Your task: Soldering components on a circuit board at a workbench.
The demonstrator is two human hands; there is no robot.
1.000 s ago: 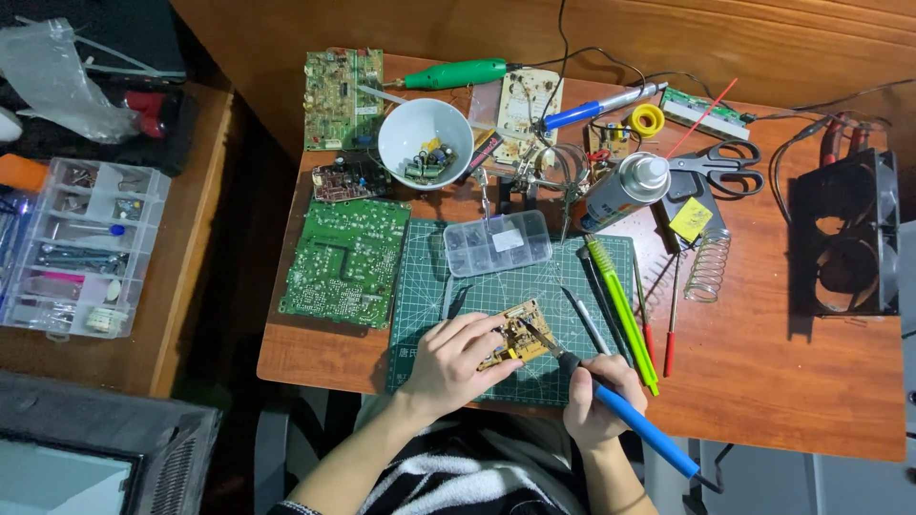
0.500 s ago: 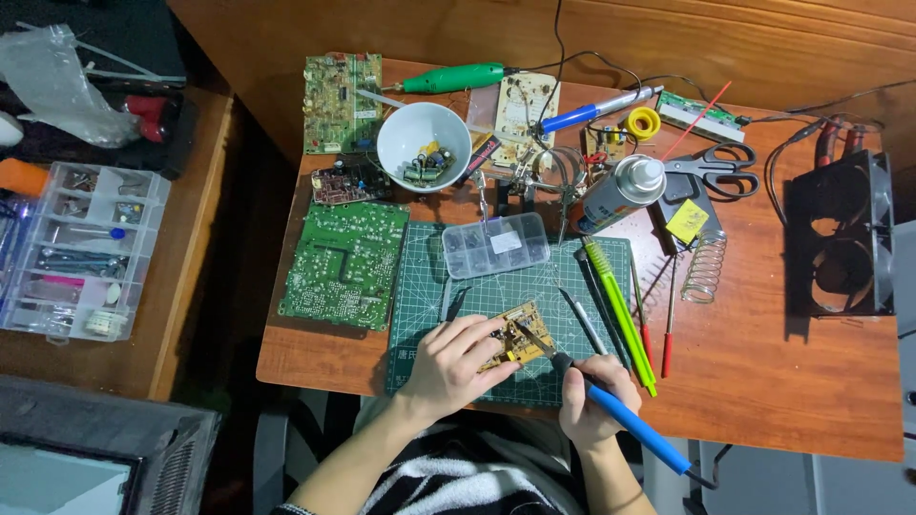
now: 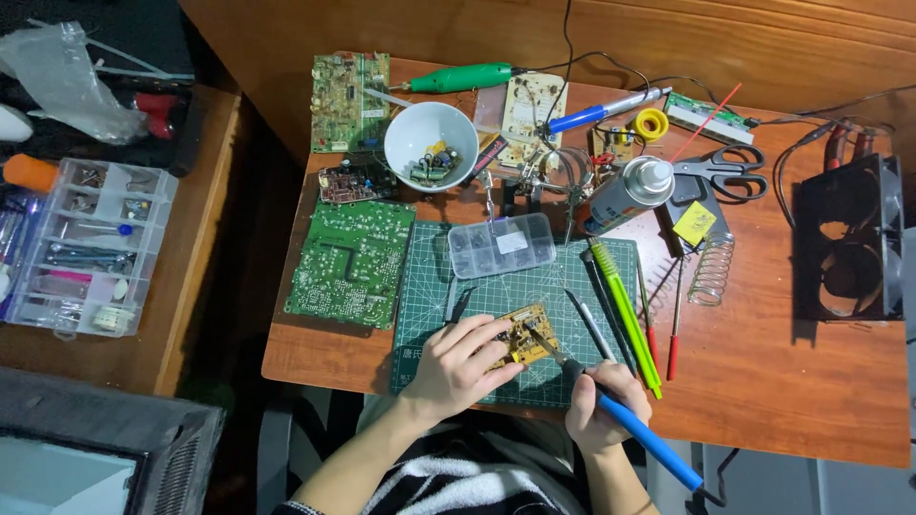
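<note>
On the far left, a clear compartment box of small parts is sitting on a side table. Moving right onto the wooden desk, a large green circuit board is lying beside a green cutting mat, with a white bowl of components behind them. Near the mat's front edge, the left hand is pressing down on a small yellow circuit board, fingers curled over its left side and pinning it flat. Just right, the right hand is gripping a blue-handled soldering iron with fingers wrapped tight, its tip touching the yellow board. Farther right, green and red screwdrivers, a spray can, scissors and a black fan are resting.
</note>
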